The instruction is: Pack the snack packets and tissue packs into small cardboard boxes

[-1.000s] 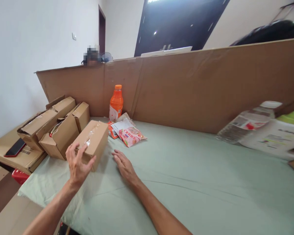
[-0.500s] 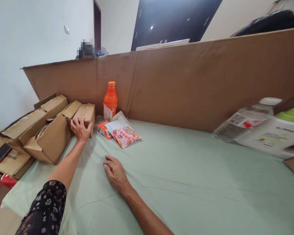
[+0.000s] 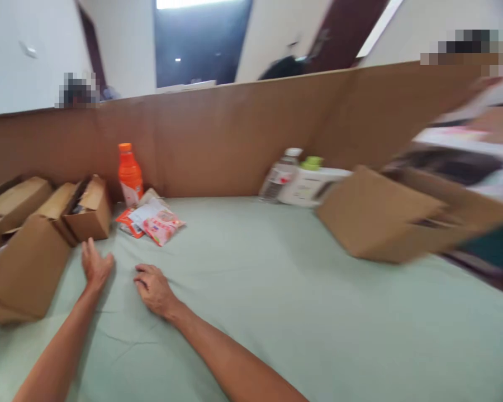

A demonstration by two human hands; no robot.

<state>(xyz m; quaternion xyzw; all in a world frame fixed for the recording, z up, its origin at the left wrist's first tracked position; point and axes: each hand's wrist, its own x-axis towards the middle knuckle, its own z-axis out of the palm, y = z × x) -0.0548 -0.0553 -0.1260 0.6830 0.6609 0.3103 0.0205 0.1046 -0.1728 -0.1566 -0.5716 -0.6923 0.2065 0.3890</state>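
Note:
My left hand [image 3: 95,264] lies open on the pale green cloth [image 3: 276,290], fingers stretched, empty, just below a small taped cardboard box [image 3: 90,209]. My right hand [image 3: 153,287] rests flat on the cloth beside it, fingers loosely curled, holding nothing. Several brown cardboard boxes [image 3: 23,262] are stacked at the left edge. An orange drink bottle [image 3: 129,173] stands behind snack packets [image 3: 153,220].
A tall cardboard wall [image 3: 235,139] borders the far side. A large cardboard box [image 3: 385,218] lies at the right, blurred. A clear water bottle [image 3: 280,176] and a white container with a green cap [image 3: 308,184] sit near the wall. Another person is at far right.
My left hand let go of the small box, left beside the stacked boxes, and drew back onto the cloth. The view swung right, bringing the large box into sight.

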